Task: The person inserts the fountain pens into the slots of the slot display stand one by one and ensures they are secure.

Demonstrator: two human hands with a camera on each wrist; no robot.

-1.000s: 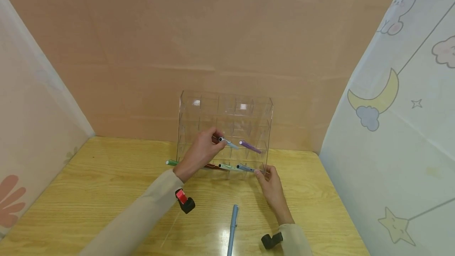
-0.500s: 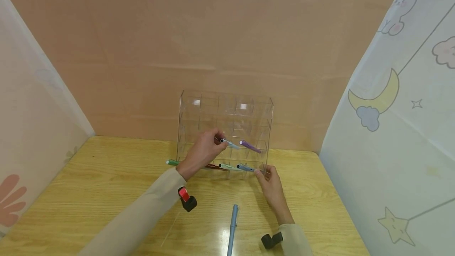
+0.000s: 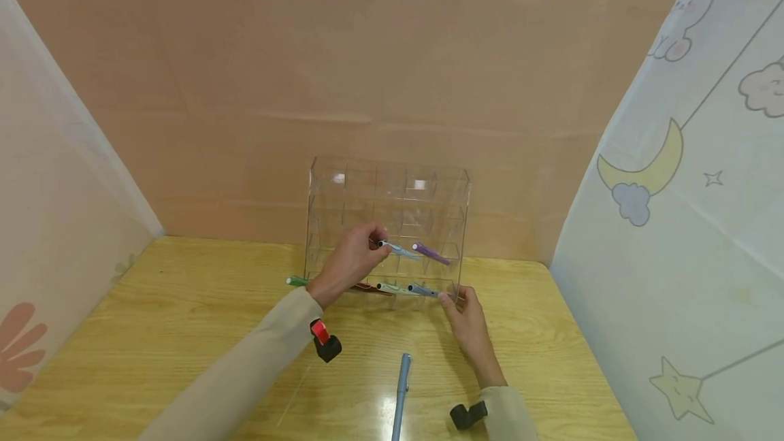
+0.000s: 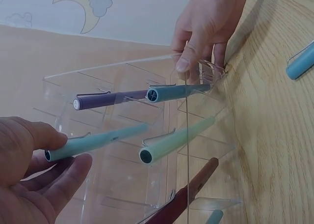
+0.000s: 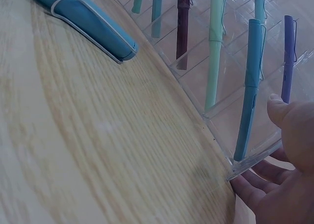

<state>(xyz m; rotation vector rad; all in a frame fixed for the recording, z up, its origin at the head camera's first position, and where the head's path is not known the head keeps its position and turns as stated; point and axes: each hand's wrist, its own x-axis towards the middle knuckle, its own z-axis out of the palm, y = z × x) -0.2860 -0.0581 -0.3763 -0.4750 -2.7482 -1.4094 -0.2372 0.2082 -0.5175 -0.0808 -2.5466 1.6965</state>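
Observation:
Thumb and fingers of my left hand pinch a light blue pen by its capped end. Its other end reaches into the clear acrylic rack, one row above the lowest, left of a purple pen. My right hand grips the rack's lower right corner, thumb on the front side and fingers beneath, as the right wrist view shows. Along the bottom row lie a blue pen, a pale green pen, a dark red pen, a teal pen and a green pen.
Another blue pen lies on the wooden table in front of the rack, between the forearms. A brown backdrop rises behind. A patterned sheet borders the right side.
My left hand has shifted slightly right and down, and the light blue pen's far end reaches further right in the rack. The right hand stays on the corner.

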